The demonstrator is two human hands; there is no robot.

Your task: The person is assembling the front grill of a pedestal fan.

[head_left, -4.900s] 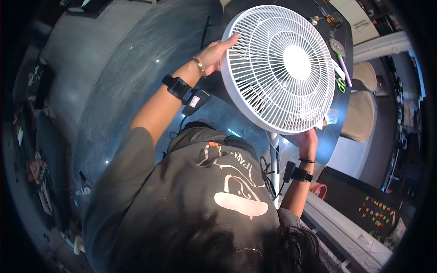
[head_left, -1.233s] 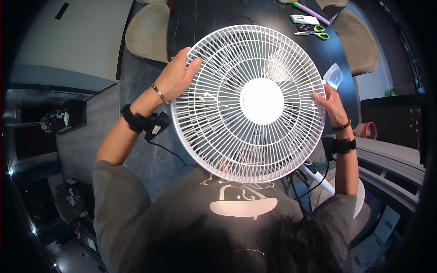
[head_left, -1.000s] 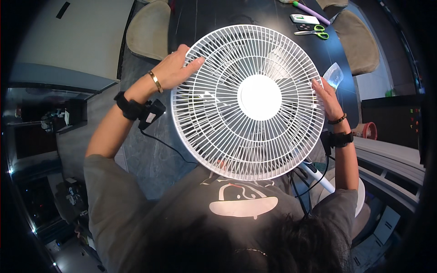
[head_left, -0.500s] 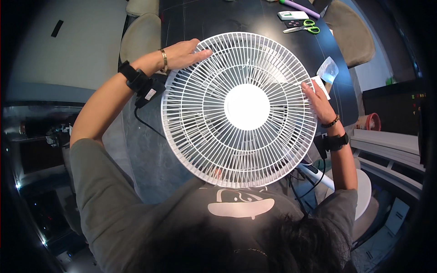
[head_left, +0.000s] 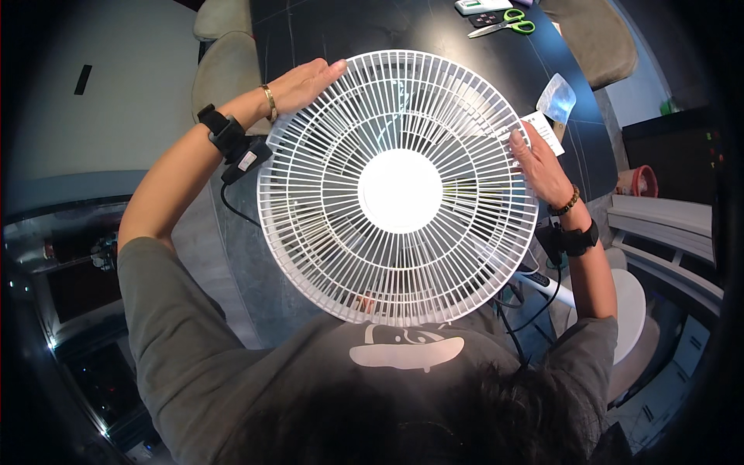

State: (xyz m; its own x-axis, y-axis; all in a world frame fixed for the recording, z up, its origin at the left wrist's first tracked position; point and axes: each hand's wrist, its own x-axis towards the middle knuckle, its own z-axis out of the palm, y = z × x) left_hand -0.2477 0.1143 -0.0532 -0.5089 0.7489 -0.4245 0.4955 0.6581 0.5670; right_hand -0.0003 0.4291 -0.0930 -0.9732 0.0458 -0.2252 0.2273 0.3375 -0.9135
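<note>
A round white fan grille with a plain white centre disc faces up in front of my chest, its lower edge close to my shirt. My left hand is on its upper left rim, thumb lying along the edge and the other fingers partly hidden behind. On the right rim, my right hand has its thumb over the front wires and its fingers out of sight behind. Whatever lies under the grille is broken up by the wires. A white pole shows beyond its lower right edge.
Green-handled scissors lie on the dark table near a white device. A clear plastic bag and a printed sheet are by my right hand. Padded chairs flank the table. Black cables hang at lower right.
The grille has shifted slightly left and tilted a little. My left thumb has moved from the front wires up to the rim. My right hand keeps its place on the right rim.
</note>
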